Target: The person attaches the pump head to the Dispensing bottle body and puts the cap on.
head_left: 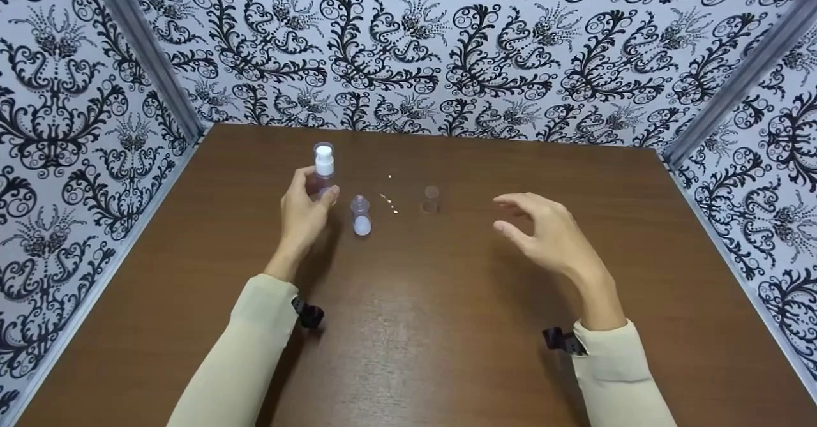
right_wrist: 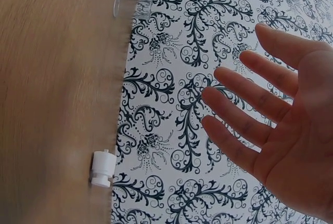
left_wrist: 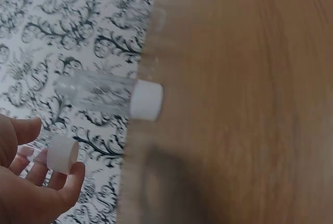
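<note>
So the left hand [head_left: 305,207] has a bottle [head_left: 324,162] pinched between thumb and fingers, up over the left side of the table [head_left: 415,299], while the right hand [head_left: 549,235] hovers with fingers spread, holding nothing. My worry is the other bottle [head_left: 361,216] standing just beside the left hand: one careless swing of that wrist and it's probably over. The clear cap [head_left: 432,192] is easy to miss against the wood, so the right hand could knock it, or the white piece [right_wrist: 104,164] near it.
</note>
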A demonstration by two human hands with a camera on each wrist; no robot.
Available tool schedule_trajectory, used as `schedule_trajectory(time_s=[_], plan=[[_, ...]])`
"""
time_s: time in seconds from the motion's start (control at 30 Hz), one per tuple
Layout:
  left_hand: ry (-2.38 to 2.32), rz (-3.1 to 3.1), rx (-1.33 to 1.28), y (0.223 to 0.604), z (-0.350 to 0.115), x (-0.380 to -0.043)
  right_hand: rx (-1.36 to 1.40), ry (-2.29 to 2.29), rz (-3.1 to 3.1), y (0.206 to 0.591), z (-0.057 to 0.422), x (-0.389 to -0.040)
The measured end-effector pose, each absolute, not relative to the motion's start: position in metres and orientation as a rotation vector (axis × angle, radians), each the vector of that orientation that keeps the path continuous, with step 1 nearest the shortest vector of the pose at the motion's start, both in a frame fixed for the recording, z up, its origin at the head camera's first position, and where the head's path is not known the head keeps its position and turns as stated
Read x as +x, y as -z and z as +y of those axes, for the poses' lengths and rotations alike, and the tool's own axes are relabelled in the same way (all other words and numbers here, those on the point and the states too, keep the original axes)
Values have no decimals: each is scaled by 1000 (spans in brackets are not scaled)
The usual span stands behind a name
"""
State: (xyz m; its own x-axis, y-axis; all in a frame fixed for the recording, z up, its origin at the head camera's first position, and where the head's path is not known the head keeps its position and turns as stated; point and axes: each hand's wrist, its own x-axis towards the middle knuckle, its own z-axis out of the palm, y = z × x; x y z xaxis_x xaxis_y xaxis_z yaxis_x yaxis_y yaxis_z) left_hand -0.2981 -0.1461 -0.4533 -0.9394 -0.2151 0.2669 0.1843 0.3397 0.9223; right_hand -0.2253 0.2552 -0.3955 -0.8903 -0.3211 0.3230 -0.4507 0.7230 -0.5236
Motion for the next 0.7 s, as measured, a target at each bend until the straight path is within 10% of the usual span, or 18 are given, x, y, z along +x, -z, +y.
schedule_trajectory(time_s=[0.7], plan=[[1596, -2429, 201, 477, -153, -327, 600, -903, -2738, 400, 253, -226]])
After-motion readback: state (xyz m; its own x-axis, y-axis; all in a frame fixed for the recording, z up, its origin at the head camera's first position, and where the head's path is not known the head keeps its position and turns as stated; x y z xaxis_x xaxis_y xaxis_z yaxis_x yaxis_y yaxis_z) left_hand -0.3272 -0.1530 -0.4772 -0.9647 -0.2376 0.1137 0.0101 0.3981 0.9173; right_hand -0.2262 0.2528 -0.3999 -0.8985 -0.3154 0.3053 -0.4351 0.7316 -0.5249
